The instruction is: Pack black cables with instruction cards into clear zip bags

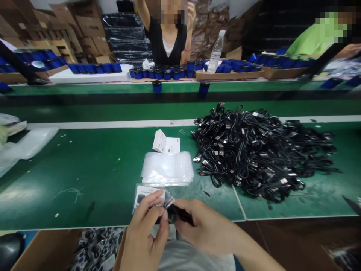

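My left hand (pixel 148 226) pinches a clear plastic bag (pixel 135 203) with a printed leaflet (pixel 141 192) inside, at the table's front edge. Closed round a bundled black USB cable (pixel 183 215), my right hand (pixel 204 226) is at the bag's right end. The fingers hide how much of the cable is inside the bag. Just beyond lies a stack of clear plastic bags (pixel 167 169). Behind that stack are folded white leaflets (pixel 172 145). A large heap of bundled black cables (pixel 248 150) covers the table to the right.
Below the table edge, an open carton (pixel 96 244) holds many packed items. Blue jars with black lids (pixel 157 86) stand along the green line ahead. A co-worker (pixel 169 41) is opposite, another (pixel 318 37) at far right. Plastic bags (pixel 36 143) lie at left.
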`<control>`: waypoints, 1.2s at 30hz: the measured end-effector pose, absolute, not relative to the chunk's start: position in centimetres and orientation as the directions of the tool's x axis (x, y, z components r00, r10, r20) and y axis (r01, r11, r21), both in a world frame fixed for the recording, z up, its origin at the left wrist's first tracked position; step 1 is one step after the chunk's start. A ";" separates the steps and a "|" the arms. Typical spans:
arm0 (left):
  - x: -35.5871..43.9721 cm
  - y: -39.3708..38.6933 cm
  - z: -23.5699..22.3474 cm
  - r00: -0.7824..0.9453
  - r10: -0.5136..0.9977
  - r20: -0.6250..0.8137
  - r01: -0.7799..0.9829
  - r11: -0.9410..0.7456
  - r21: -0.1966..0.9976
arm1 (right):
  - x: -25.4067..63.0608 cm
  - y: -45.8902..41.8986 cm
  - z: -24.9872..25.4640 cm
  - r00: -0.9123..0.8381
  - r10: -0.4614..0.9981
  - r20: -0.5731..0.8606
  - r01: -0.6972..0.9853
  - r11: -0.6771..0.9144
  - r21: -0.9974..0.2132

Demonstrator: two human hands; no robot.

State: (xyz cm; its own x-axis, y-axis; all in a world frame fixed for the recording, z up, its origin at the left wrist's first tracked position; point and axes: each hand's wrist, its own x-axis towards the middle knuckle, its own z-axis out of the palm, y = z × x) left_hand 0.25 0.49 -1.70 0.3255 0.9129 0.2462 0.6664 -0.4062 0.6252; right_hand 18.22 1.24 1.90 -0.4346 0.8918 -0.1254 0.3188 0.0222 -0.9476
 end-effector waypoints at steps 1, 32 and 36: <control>0.3 0.3 -1.7 0.315 0.915 0.253 0.667 -0.403 0.626 | 18.5 1.4 1.9 -0.471 0.875 -0.115 0.236 0.000 -0.972; 0.5 -0.7 -1.2 0.153 0.948 0.280 0.619 -0.313 0.720 | 16.7 -0.1 1.3 -0.387 0.922 -0.016 0.317 0.117 -0.941; 0.5 -0.8 -1.4 0.155 0.938 0.310 0.597 -0.339 0.727 | 17.7 0.0 2.1 -0.466 0.862 -0.199 0.189 -0.123 -0.974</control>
State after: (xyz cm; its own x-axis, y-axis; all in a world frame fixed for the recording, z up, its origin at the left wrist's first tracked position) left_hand 0.47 -0.81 -1.39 0.1546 0.9380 0.3103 0.5973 -0.3389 0.7269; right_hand 17.71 0.04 2.12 -0.4659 0.8621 -0.1993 0.1885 -0.1234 -0.9743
